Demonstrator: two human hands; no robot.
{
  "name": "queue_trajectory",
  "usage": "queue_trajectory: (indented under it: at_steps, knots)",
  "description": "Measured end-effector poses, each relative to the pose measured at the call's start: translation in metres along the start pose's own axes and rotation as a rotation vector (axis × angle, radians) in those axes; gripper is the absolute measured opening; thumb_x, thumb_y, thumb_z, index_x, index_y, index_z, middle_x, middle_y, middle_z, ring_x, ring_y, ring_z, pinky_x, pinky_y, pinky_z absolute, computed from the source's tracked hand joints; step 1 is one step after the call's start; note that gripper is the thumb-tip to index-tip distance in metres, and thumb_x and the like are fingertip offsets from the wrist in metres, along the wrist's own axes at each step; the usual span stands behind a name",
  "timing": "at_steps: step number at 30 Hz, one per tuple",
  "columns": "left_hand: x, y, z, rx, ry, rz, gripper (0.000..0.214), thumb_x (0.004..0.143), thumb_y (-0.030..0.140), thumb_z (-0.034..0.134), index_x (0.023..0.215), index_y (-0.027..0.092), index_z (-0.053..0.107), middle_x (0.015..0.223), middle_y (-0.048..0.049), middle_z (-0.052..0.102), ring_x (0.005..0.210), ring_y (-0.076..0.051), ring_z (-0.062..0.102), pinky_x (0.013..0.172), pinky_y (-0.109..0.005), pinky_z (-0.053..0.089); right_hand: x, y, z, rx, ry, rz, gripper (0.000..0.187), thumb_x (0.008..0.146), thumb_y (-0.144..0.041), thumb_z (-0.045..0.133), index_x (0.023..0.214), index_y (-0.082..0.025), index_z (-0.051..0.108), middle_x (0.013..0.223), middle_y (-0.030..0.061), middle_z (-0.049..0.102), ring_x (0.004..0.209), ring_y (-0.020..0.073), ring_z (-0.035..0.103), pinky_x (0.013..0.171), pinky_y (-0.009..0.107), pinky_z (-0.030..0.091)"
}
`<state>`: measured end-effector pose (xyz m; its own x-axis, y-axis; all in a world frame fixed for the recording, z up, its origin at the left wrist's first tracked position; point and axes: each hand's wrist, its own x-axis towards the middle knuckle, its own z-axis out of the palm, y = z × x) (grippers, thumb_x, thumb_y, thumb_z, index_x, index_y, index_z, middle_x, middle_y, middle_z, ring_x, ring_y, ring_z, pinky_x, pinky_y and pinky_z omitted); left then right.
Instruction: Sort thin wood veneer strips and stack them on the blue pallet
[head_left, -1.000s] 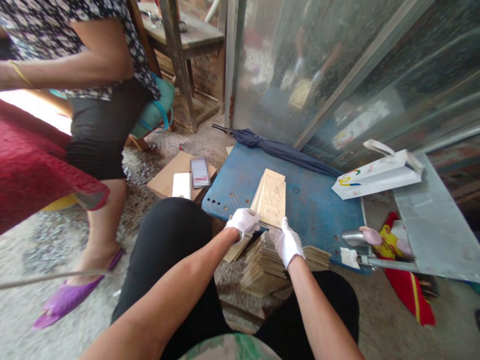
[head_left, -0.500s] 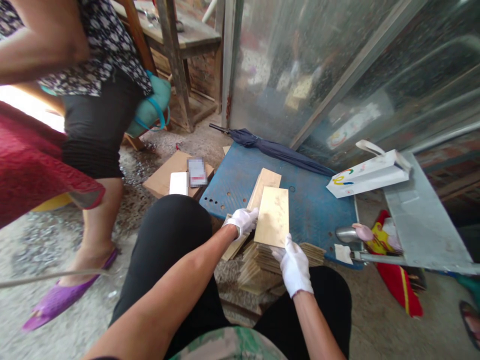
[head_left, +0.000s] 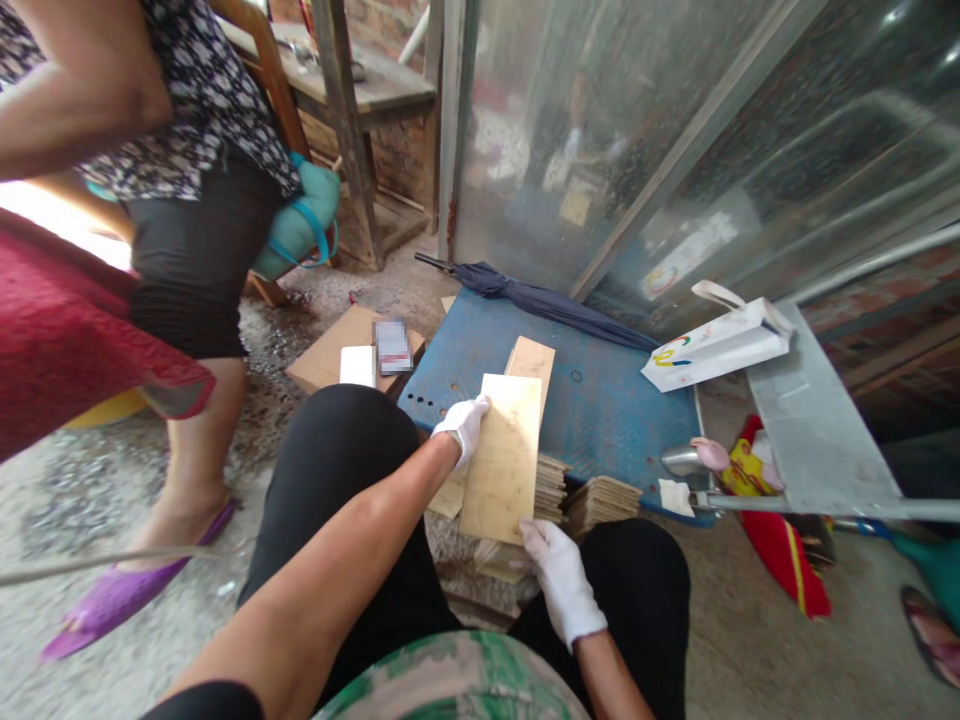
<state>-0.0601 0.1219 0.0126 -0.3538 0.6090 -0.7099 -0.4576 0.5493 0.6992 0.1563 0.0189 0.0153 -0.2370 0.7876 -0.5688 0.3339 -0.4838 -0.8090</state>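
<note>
Held board: one pale, flat, oblong wooden board [head_left: 501,460] is raised between the two hands over the person's lap, its broad face up and its far end overlapping the view of another board.
Left hand: the gloved left hand [head_left: 463,428] grips the long left edge toward the far end; the thumb lies on the edge and the other fingers go out of sight below, so they appear clamped on the board.
Right hand: the gloved right hand [head_left: 561,578] meets the near right corner with its fingertips, the lower fingers spread a little apart; whether they pinch the corner or only rest against it cannot be told.
Board beyond: a second board [head_left: 534,358] lies on the blue tabletop [head_left: 626,440], partly hidden by the held one.
Stacked boards: piled boards [head_left: 602,505] stand just below the near edge of the tabletop, with more partly covered under the held board.
Step in hand: this reads as handling a single board, with the left hand seeming to carry most of the hold and the right steadying or guiding the corner.
Move called for: from this pose, any shift of the board calls for a firm left grip, a level face and the right fingertips kept clear of the stack edges.
Tabletop edges: a folded umbrella [head_left: 555,308] lies along the far side; a white paper bag [head_left: 716,345] sits at the right.
</note>
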Motion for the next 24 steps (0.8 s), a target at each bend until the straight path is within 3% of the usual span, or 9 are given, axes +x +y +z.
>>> queue_trajectory:
  at_steps: [3, 6, 10, 13, 19, 24]
  knots:
    - [-0.009, 0.005, -0.005, -0.022, -0.066, 0.066, 0.013, 0.084, 0.023, 0.052, 0.073, 0.018, 0.058, 0.074, -0.0012, 0.065, 0.068, -0.014, 0.060, 0.065, -0.023, 0.046, 0.007, -0.013, -0.008, -0.166, -0.006, -0.011, 0.047, 0.077, -0.060, 0.062, 0.091, -0.016, 0.071, 0.086, 0.0061, 0.071, 0.086, 0.0238, 0.065, 0.078, 0.033, 0.051]
    - [-0.017, 0.007, -0.008, -0.001, -0.179, 0.111, 0.010, 0.080, 0.022, 0.055, 0.072, 0.017, 0.058, 0.067, 0.0020, 0.059, 0.058, -0.011, 0.052, 0.058, -0.022, 0.040, 0.012, -0.040, -0.017, -0.144, 0.051, 0.024, 0.053, 0.077, -0.061, 0.061, 0.106, -0.018, 0.068, 0.103, 0.0083, 0.070, 0.090, 0.0241, 0.067, 0.076, 0.033, 0.054]
    - [-0.023, 0.006, -0.010, 0.212, -0.378, 0.267, 0.025, 0.077, 0.040, 0.059, 0.070, 0.016, 0.055, 0.058, 0.0051, 0.047, 0.051, -0.008, 0.038, 0.050, -0.022, 0.029, 0.022, -0.078, -0.031, -0.062, 0.143, 0.012, 0.065, 0.077, -0.061, 0.062, 0.124, -0.016, 0.056, 0.125, 0.0134, 0.061, 0.092, 0.0230, 0.068, 0.075, 0.033, 0.056]
    - [-0.025, 0.006, -0.009, 0.336, -0.466, 0.370, 0.035, 0.076, 0.050, 0.055, 0.067, 0.016, 0.050, 0.057, 0.0055, 0.042, 0.052, -0.008, 0.034, 0.050, -0.022, 0.026, 0.029, -0.099, -0.041, -0.062, 0.180, -0.048, 0.066, 0.079, -0.061, 0.060, 0.128, -0.017, 0.053, 0.129, 0.0134, 0.059, 0.097, 0.0231, 0.067, 0.079, 0.032, 0.056]
    - [-0.029, 0.010, -0.007, 0.454, -0.525, 0.460, 0.038, 0.077, 0.052, 0.050, 0.071, 0.015, 0.056, 0.064, 0.0026, 0.048, 0.059, -0.010, 0.039, 0.053, -0.023, 0.030, 0.038, -0.114, -0.056, -0.040, 0.087, -0.158, 0.057, 0.084, -0.059, 0.055, 0.127, -0.021, 0.057, 0.126, 0.0091, 0.062, 0.109, 0.0223, 0.062, 0.092, 0.036, 0.052]
    - [-0.031, 0.012, -0.005, 0.558, -0.577, 0.495, 0.036, 0.078, 0.047, 0.049, 0.074, 0.014, 0.061, 0.063, 0.0020, 0.050, 0.060, -0.011, 0.042, 0.055, -0.024, 0.032, 0.047, -0.118, -0.063, -0.166, 0.025, -0.123, 0.052, 0.081, -0.059, 0.059, 0.117, -0.022, 0.065, 0.117, 0.0061, 0.067, 0.109, 0.0216, 0.061, 0.095, 0.034, 0.048]
